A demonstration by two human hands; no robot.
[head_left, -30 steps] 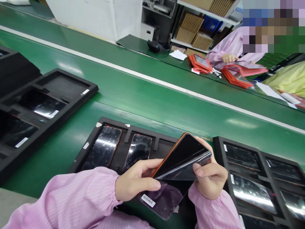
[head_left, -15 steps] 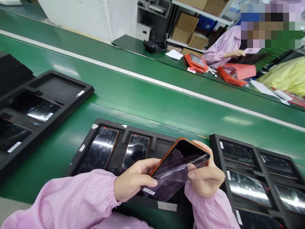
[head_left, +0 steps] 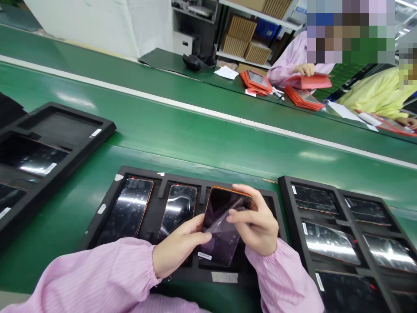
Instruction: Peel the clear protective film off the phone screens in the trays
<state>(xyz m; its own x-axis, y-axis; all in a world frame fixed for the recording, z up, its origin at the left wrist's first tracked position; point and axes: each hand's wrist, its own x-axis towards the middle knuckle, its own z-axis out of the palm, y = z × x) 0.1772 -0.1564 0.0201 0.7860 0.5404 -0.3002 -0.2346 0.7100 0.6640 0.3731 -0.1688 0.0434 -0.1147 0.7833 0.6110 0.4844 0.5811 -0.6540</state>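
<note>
A smartphone [head_left: 220,248] with an orange edge is tilted in front of me, above the middle black tray [head_left: 182,274]. My left hand [head_left: 179,245] grips its left edge, the thumb lying over the screen side. Clear protective film [head_left: 223,221] covers the lower screen and bends in a shiny diagonal fold near the top. My right hand [head_left: 256,219] is at the upper right corner, one finger along the top edge and another digit on the film. Its remaining fingers are partly hidden. Left of my hands, two phones, one of them a dark phone [head_left: 178,206], lie in the tray's slots.
A right tray [head_left: 283,195] and a left tray [head_left: 109,128] hold more phones. Behind them runs a green bench [head_left: 182,126] with a white strip [head_left: 163,99]. Across it, co-workers sit by red pouches [head_left: 256,82]; one co-worker's hand [head_left: 304,68] touches a red pouch.
The phone has come left and turned more upright. My right hand has shifted left with it, and the film's fold has moved up the screen. Across the bench, the co-worker has lifted a red pouch.
</note>
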